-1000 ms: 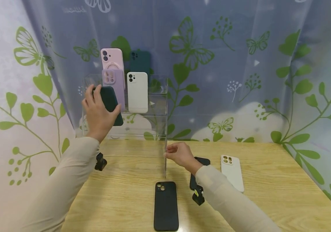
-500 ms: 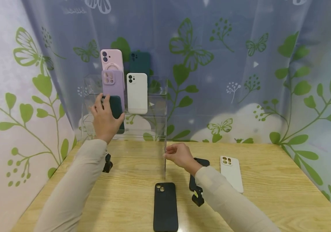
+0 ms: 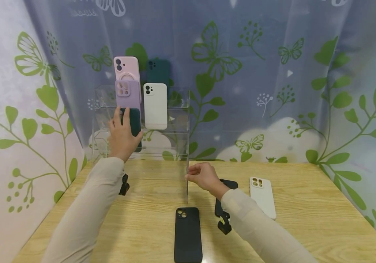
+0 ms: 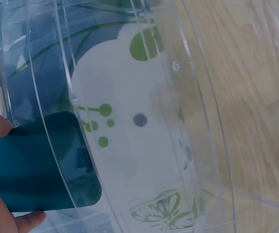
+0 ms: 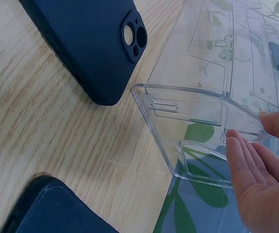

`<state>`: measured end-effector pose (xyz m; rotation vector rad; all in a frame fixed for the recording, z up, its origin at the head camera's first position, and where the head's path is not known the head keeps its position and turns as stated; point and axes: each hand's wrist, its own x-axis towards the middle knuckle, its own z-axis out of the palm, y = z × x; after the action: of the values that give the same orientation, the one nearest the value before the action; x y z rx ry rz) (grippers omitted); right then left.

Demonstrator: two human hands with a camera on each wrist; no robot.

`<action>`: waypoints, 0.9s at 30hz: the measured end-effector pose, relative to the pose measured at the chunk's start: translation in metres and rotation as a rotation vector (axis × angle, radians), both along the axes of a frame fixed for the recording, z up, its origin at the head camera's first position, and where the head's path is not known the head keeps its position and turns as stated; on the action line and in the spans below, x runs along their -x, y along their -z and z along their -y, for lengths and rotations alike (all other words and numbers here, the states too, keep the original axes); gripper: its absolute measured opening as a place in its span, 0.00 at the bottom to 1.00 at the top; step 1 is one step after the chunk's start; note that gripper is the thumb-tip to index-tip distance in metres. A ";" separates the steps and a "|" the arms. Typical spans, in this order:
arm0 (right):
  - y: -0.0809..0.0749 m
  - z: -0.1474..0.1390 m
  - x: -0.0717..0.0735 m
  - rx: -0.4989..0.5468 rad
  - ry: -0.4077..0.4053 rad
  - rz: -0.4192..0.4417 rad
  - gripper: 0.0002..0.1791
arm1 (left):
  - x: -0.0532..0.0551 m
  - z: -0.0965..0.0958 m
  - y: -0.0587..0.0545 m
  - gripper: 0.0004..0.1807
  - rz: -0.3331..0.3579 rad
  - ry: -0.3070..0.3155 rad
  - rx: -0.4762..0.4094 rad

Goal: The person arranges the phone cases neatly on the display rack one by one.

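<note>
My left hand (image 3: 124, 137) holds a dark green phone case (image 3: 136, 122) by its edges, thumb on one side and fingers on the other. In the left wrist view the lower end of the green case (image 4: 47, 162) sits behind a clear lip of the tiered acrylic display stand (image 4: 212, 121). My right hand (image 3: 204, 177) pinches the right side edge of the stand (image 3: 188, 146); the right wrist view shows thumb and fingers at its clear panel (image 5: 197, 109). Directly behind the green case stands a lilac phone case (image 3: 128, 93).
Higher tiers carry a pink phone case (image 3: 127, 65), a teal one (image 3: 160, 71) and a white one (image 3: 155, 106). On the wooden table lie a black phone case (image 3: 188, 233), a second dark case (image 3: 220, 206) partly under the right forearm, and a cream case (image 3: 263, 197).
My left hand has brought the green case down and slightly right, from in front of the lilac case onto the lower tier, and straightened it. The right hand stays at the stand's edge.
</note>
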<state>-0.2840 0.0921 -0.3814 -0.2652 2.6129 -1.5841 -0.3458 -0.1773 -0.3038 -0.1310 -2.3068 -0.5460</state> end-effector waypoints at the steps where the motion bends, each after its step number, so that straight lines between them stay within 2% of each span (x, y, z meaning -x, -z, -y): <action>1: 0.000 0.000 0.000 0.000 0.000 -0.001 0.18 | 0.000 0.000 0.001 0.47 -0.001 0.003 0.000; 7: -0.001 0.000 -0.001 -0.003 -0.002 -0.005 0.18 | 0.000 0.000 0.004 0.48 -0.009 0.018 -0.001; 12: -0.001 0.000 -0.002 -0.001 0.001 -0.002 0.18 | -0.001 0.000 0.004 0.48 0.014 0.022 -0.008; 17: -0.001 0.001 -0.003 -0.004 0.000 0.003 0.18 | -0.006 0.000 0.004 0.48 0.030 0.054 -0.041; 21: -0.002 0.001 -0.003 -0.008 -0.001 0.003 0.18 | -0.016 -0.001 0.006 0.50 0.032 0.091 -0.045; 25: -0.003 0.001 -0.003 -0.011 -0.003 0.001 0.18 | -0.034 -0.006 0.011 0.51 0.052 0.129 -0.022; 27: -0.003 0.001 -0.004 -0.011 -0.003 -0.002 0.18 | -0.046 -0.010 0.014 0.52 0.086 0.157 -0.011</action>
<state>-0.2805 0.0915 -0.3785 -0.2698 2.6202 -1.5690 -0.2997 -0.1674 -0.3178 -0.2903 -2.3894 -0.6544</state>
